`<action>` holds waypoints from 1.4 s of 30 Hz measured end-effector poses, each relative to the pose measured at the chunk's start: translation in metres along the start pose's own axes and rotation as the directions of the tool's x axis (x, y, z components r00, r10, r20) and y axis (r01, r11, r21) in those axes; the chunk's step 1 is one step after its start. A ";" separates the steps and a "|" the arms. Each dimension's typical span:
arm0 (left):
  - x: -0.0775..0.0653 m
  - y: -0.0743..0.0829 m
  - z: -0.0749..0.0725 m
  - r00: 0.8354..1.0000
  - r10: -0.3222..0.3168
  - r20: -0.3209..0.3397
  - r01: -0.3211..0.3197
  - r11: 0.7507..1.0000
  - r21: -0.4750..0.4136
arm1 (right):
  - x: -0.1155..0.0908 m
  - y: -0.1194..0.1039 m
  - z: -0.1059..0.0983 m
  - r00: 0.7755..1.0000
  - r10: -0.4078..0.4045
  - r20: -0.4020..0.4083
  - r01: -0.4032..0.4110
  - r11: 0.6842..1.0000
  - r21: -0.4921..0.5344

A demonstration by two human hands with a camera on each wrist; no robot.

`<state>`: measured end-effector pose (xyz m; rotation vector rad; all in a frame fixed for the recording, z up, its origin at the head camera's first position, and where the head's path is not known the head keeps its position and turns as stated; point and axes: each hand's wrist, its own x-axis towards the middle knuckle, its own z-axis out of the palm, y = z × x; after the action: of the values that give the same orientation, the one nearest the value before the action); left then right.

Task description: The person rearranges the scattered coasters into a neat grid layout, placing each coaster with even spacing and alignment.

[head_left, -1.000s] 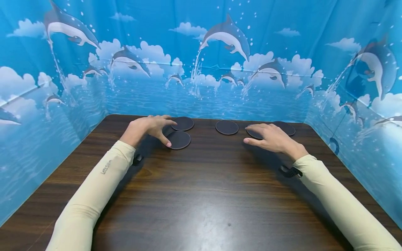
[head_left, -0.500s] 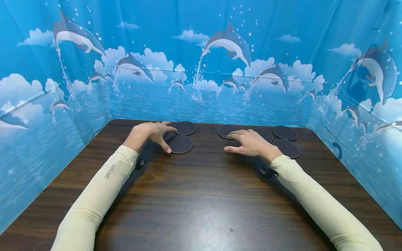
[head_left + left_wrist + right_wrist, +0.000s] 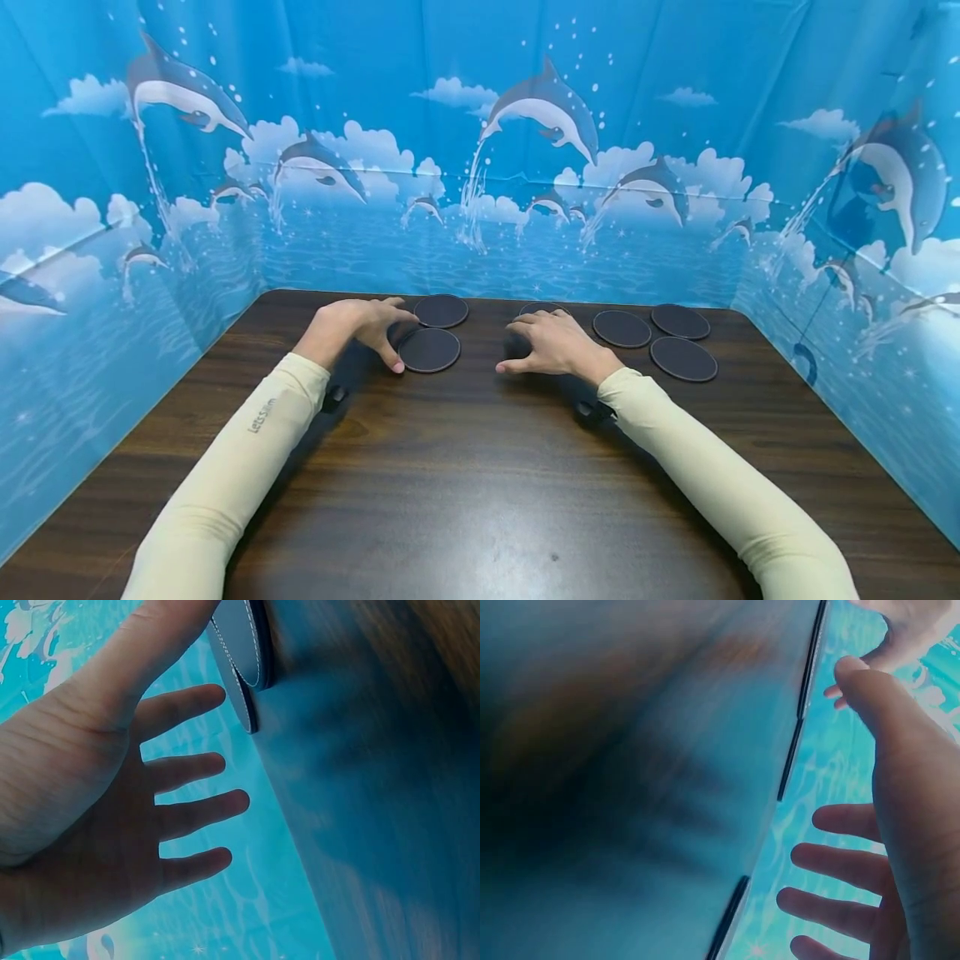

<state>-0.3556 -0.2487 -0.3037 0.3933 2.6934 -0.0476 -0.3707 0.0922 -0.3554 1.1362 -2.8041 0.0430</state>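
My left hand [image 3: 356, 327] is held with fingers spread at the left side of two round, dark stitched coasters, a rear one [image 3: 441, 311] and a front one [image 3: 429, 350]. Its thumb is close to the front coaster's edge; contact is unclear. In the left wrist view both the hand [image 3: 97, 765] and a stitched coaster [image 3: 238, 634] appear, with nothing held. My right hand [image 3: 558, 343], fingers apart, is over the table in front of a coaster [image 3: 544, 307] that it mostly covers. A dark patch between its thumb and fingers cannot be made out. The right wrist view shows these fingers [image 3: 836, 866] holding nothing.
Right of the right hand lie three more coasters: one [image 3: 622, 329] nearer, one at the rear [image 3: 680, 321] and one in front [image 3: 684, 359]. The dark wooden table [image 3: 450, 467] ends at a dolphin-print curtain [image 3: 480, 225] around its back and sides.
My right hand has moved left, away from the right-hand coasters, uncovering them and now covering the middle one. The left hand stays about where it was. The head view has tilted slightly.
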 end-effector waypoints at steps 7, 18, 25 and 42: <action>-0.005 -0.008 0.007 1.000 -0.020 -0.001 0.020 1.000 -0.021 | 0.020 -0.018 0.007 1.000 -0.003 -0.015 0.003 1.000 0.007; -0.005 -0.013 0.013 0.999 -0.035 0.007 0.035 0.998 -0.046 | 0.042 -0.042 0.012 0.997 -0.066 -0.042 0.068 0.997 0.046; -0.004 -0.017 0.019 0.999 -0.048 0.025 0.049 0.998 -0.049 | 0.053 -0.057 0.017 0.996 -0.092 -0.023 0.093 0.993 0.077; 0.003 -0.011 0.007 0.997 -0.071 -0.018 0.073 0.988 0.134 | 0.077 -0.075 0.014 0.999 -0.016 0.037 0.012 0.993 0.114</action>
<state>-0.3585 -0.2588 -0.3114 0.3373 2.7256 -0.2493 -0.3752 -0.0161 -0.3618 1.1921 -2.8592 0.1849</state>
